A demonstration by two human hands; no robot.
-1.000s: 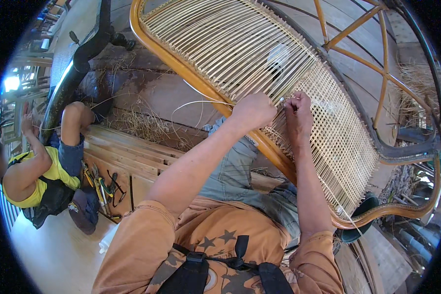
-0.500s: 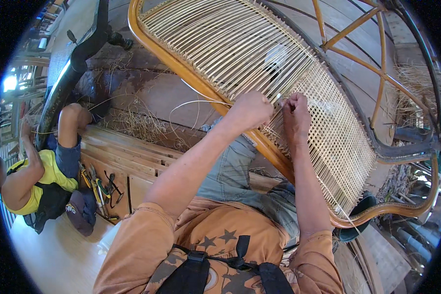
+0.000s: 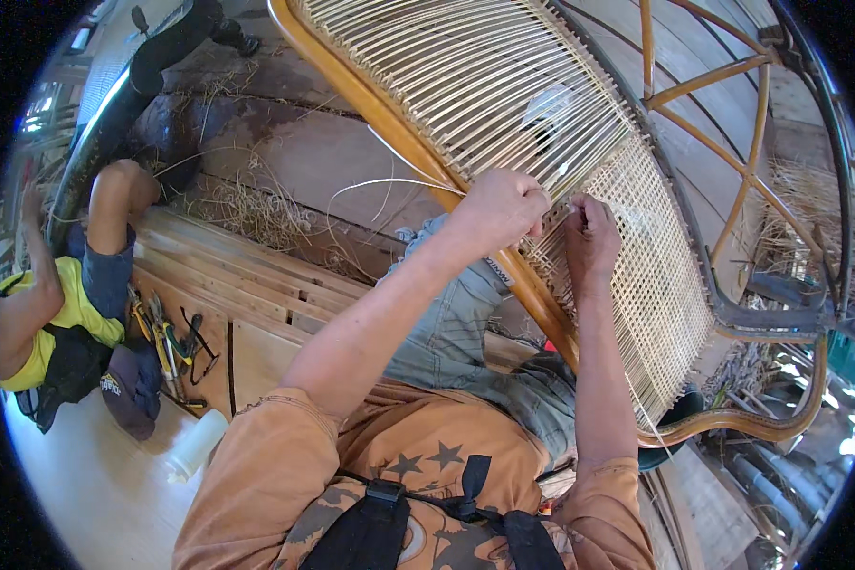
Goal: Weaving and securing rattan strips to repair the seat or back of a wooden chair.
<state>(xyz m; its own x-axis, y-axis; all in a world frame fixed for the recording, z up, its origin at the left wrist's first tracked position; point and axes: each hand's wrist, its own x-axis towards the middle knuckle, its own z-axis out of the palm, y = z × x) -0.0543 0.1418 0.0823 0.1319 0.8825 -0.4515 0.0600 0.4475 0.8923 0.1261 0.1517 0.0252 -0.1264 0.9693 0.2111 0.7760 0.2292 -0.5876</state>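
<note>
The cane (image 3: 636, 223) was of pale straw colour, with stripes in its upper part and small checks in its lower part. The wooden frame (image 3: 375, 107) was honey-brown. The shirt (image 3: 380, 446) was orange with dark stars (image 3: 446, 456), the straps (image 3: 363, 532) black, and the co-worker's top (image 3: 87, 309) yellow.

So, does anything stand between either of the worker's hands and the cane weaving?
Nothing visible does. The left hand and right hand are both at the cane weaving; the wooden frame passes beneath the arms without blocking them.
</note>
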